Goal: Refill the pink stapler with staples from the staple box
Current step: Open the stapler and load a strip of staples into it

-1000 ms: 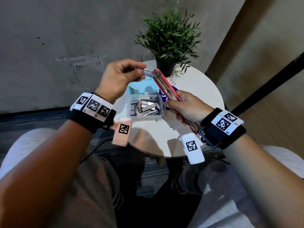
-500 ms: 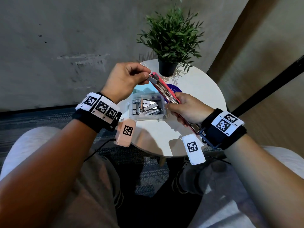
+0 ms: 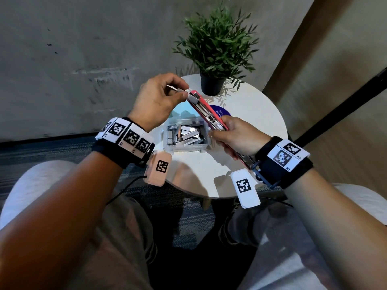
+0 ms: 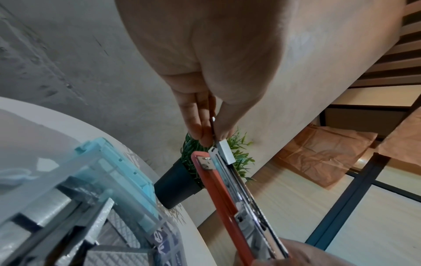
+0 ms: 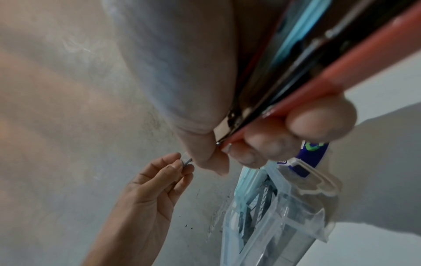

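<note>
My right hand (image 3: 234,137) grips the pink stapler (image 3: 206,110) by its rear half and holds it opened, tilted up above the table, its metal channel facing me. My left hand (image 3: 161,97) pinches a strip of staples (image 4: 225,153) between thumb and fingers at the stapler's front tip (image 4: 205,160); the strip's lower end lies in the channel mouth. Below both hands stands the clear staple box (image 3: 186,137) with several loose strips in it, its pale blue lid (image 4: 118,162) tilted open. In the right wrist view the stapler (image 5: 318,79) runs across my palm.
A small round white table (image 3: 251,114) carries the box, a potted green plant (image 3: 215,49) at the back and a blue round sticker (image 3: 219,111). A grey wall stands behind, carpet and my knees lie below.
My left hand has brought the staple strip from just left of the stapler's tip onto the front end of its channel. The right hand has kept the stapler nearly still.
</note>
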`<state>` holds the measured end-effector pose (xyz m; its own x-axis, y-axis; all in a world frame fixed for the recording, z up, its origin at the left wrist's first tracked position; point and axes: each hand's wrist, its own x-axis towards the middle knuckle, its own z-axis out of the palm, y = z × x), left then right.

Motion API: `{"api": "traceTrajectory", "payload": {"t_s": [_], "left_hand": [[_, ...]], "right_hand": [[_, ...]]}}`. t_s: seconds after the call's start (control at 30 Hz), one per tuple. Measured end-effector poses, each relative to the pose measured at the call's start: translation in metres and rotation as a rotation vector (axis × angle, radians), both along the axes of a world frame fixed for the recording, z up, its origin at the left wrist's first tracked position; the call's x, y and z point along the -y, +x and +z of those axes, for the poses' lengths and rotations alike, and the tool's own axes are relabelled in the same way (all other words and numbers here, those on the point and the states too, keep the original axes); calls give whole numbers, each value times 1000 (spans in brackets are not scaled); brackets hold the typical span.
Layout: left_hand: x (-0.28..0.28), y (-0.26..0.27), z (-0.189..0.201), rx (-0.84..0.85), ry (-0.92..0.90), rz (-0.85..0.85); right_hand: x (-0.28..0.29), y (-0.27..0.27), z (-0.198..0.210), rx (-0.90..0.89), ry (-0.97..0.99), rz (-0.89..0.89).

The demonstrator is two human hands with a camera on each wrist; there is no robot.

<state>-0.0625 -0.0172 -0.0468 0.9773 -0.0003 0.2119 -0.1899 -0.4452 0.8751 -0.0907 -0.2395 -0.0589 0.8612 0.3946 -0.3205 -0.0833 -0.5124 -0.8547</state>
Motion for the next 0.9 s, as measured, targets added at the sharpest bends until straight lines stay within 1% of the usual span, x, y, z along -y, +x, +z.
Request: {"api": "traceTrajectory", "payload": {"t_s": [0.13, 0.3, 0.5, 0.63, 0.9], "left_hand": [[2, 0, 2, 56, 74, 26], [1, -1, 7, 39, -39, -13], [1, 0, 2, 66, 55, -16], [1, 0, 4, 58, -4, -17], [0, -1, 6, 50, -6, -46]], "right_hand": [[0, 1, 1, -1, -7, -1], [1, 2, -1, -1, -15, 0], [0, 2, -3, -3, -13, 7], [0, 3, -4, -8, -15, 3], [0, 2, -3, -24, 1, -2]]}}
